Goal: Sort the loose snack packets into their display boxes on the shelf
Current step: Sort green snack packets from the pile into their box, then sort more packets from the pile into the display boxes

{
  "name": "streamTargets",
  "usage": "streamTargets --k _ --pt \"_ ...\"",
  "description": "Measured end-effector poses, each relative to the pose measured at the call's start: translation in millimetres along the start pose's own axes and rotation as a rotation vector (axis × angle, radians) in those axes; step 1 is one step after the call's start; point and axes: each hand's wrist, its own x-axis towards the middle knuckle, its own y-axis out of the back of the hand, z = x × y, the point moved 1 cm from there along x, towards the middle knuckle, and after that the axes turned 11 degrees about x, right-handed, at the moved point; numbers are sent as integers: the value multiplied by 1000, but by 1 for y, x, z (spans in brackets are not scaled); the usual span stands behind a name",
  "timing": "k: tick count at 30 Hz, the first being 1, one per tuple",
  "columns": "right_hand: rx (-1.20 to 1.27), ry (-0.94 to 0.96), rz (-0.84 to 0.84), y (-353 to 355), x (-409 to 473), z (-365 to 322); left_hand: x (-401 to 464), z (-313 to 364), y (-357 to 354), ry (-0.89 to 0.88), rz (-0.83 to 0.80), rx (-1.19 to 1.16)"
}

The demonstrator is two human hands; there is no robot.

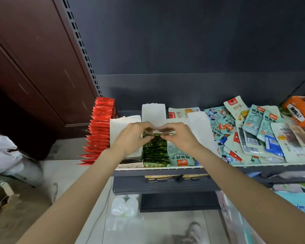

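- Both hands meet over the middle of the shelf (218,166): the left hand (130,138) and the right hand (180,136) each pinch one end of a single packet (156,132), fingers curled onto it from either side.
- That packet hangs at the back end of the row of green packets (155,152), standing on edge in their display box (153,113). Whether it already touches the row I cannot tell; the fingers hide its lower edge.
- Just right of the grip lies a pale teal packet (180,155), flat and facing up. Further right, well clear of the hands, the loose pile (257,136) of teal and white packets sprawls across the shelf.
- Left of the grip stands a white box flap (121,127), and beyond it a long row of red packets (99,131), already upright.
- To my eye the step is seating this one packet behind its fellows. Done well, it goes in upright and square to the row, with both ends lowered together so it does not twist.
- I would press it lightly forward against the green ones, then let go one hand at a time so nothing tips.
- Watch the white flaps close behind the fingers; a snagged corner could fold the packet over.
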Motion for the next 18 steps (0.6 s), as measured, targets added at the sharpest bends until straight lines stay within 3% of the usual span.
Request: streamTargets --k 7,13,18 --pt "47 8 -3 18 -9 9 11 19 -4 40 -194 65" --pt "39 3 183 65 -1 36 44 68 -21 42 -21 -38" --pt "-54 -92 254 132 -13 74 90 147 -59 4 15 -105"
